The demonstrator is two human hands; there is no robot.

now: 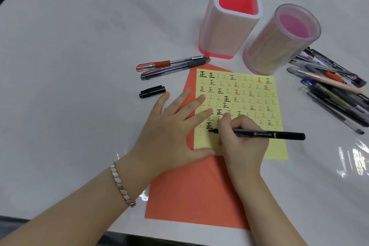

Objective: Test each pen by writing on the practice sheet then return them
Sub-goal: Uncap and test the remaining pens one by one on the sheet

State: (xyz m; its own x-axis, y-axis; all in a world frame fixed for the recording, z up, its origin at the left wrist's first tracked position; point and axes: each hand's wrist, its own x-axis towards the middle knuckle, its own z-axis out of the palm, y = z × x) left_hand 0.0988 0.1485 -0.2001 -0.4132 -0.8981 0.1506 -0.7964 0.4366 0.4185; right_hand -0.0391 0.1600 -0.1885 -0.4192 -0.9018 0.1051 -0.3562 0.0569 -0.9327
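**While writing at the sheet's lower left: cap off to the left, holders above**

While marking the practice sheet [249,96], pinching the black pen [259,134] in the right hand [242,140], thumb and curled fingers close to the tip. Long axis nearly level across the frame. Tip to the left, touching the yellow paper at its lower left, just below a column of heavy black characters. Tail out to the right, past the knuckles. Left hand [173,126] spread flat with straight fingers, pressing the sheet's left edge and the orange paper [195,195] beneath, just left of the tip.

Judged as mid-test, with capping and return not yet done. For capping, look left: black cap [152,91] on the table [79,46] at centre left of the frame, just above the left hand's fingertips but apart from them, lying roughly parallel to the pen. Far nearer the left hand, well apart from the right. Probably a left-hand pickup, then brought to the left-pointing tip.

Containers:
- Square holder [229,20] at upper centre, standing, with only a red floor visible inside and no pens.
- Round holder [279,40] to its right, base at the sheet's upper right corner, likewise showing just a pink bottom.

Outside them:
- Red pen [171,63] and blue pen [173,70] side by side just above the orange paper.
- Loose heap of pens [335,90] at the right edge of the frame, nearer the right hand.
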